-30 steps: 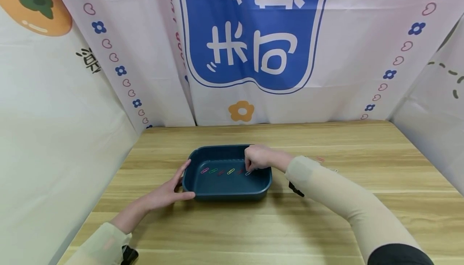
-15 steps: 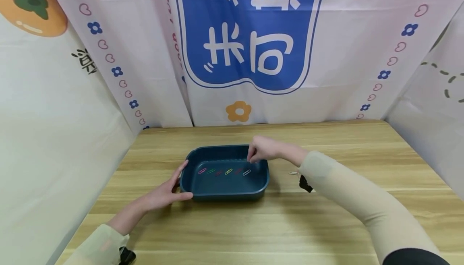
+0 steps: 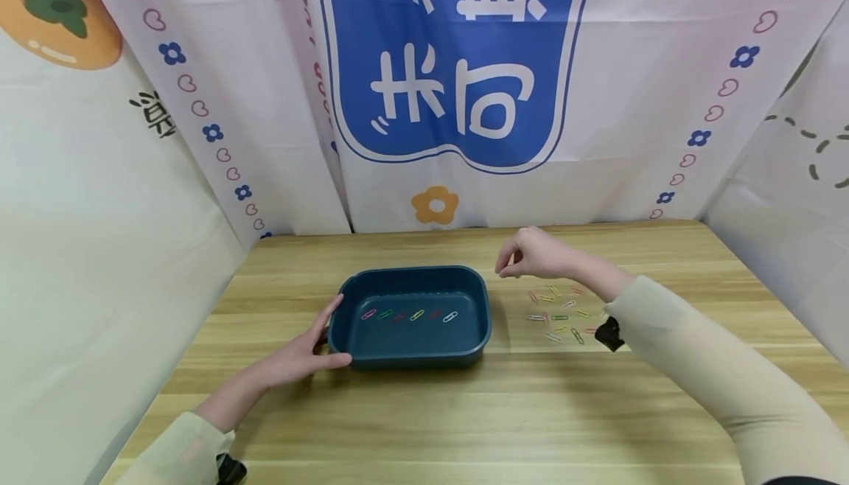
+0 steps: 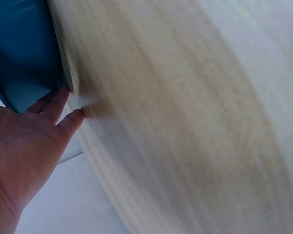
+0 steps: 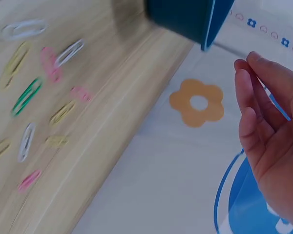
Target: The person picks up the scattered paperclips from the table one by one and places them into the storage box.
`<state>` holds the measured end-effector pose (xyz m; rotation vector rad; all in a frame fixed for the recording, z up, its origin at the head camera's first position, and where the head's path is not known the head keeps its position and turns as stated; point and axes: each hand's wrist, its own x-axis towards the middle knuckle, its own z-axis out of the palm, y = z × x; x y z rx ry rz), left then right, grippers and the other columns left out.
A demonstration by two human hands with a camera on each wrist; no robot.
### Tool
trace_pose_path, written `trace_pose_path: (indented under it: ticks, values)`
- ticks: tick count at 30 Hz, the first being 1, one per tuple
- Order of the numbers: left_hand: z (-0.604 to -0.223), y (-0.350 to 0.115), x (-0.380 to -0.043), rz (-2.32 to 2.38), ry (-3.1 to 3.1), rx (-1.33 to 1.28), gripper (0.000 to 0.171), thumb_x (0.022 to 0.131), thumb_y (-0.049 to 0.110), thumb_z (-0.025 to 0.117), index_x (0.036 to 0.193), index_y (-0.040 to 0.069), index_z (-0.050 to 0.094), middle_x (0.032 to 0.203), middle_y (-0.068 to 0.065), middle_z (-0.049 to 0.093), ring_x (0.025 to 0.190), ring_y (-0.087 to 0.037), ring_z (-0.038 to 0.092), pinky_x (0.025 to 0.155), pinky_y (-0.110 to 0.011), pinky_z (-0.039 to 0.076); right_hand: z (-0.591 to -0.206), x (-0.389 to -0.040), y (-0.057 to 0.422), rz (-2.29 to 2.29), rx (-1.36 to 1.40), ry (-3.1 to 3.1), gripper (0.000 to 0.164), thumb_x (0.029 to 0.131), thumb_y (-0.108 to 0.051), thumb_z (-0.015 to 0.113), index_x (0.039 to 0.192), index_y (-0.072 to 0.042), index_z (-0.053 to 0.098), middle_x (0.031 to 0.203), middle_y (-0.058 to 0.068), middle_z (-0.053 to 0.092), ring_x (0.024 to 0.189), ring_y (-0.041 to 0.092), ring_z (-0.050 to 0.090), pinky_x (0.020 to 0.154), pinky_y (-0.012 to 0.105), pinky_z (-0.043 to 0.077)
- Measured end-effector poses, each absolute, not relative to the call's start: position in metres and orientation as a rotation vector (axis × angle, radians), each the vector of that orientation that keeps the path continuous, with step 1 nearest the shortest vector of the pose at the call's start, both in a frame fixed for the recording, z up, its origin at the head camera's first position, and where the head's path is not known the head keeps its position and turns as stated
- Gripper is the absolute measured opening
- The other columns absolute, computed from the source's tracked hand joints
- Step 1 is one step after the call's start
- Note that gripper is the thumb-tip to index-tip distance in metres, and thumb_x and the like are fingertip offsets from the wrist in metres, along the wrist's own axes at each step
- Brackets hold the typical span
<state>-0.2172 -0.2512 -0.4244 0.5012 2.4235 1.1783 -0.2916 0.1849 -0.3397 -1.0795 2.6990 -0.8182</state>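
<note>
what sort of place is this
Probably a small booth set up for tabletop work: printed cloth hangs behind and on both sides of a wooden table, which holds a dark blue tray and scattered paper clips.

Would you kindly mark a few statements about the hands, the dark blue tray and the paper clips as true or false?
1. The left hand touches the dark blue tray. True.
2. The dark blue tray is tipped onto its side. False: its open side faces up.
3. Six paper clips lie in a row inside it. True.
4. In the head view, the rightmost clip of that row is green. False: it is a white clip.
5. The right hand is outside the dark blue tray. True.
6. Every clip is in the dark blue tray. False: loose clips lie on the table.
</note>
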Motion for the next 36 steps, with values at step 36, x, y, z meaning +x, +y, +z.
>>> trace_pose_path:
  ticks: [36]
  values:
    - [-0.424,-0.251,-0.217,1.156,2.437,0.474,0.096,0.093,0.031,0.066,0.155,0.034,-0.007,0.155,-0.031,0.014,0.136,-0.047,0.029,0.104,-0.068,0.020,-0.423,-0.268,0.240,-0.764,-0.867,2.714,0.009,0.081,-0.005,0.078,0.088,-0.009,0.075,0.092,0.000,0.069,0.078,0.010,0.062,0.070,0.028,0.052]
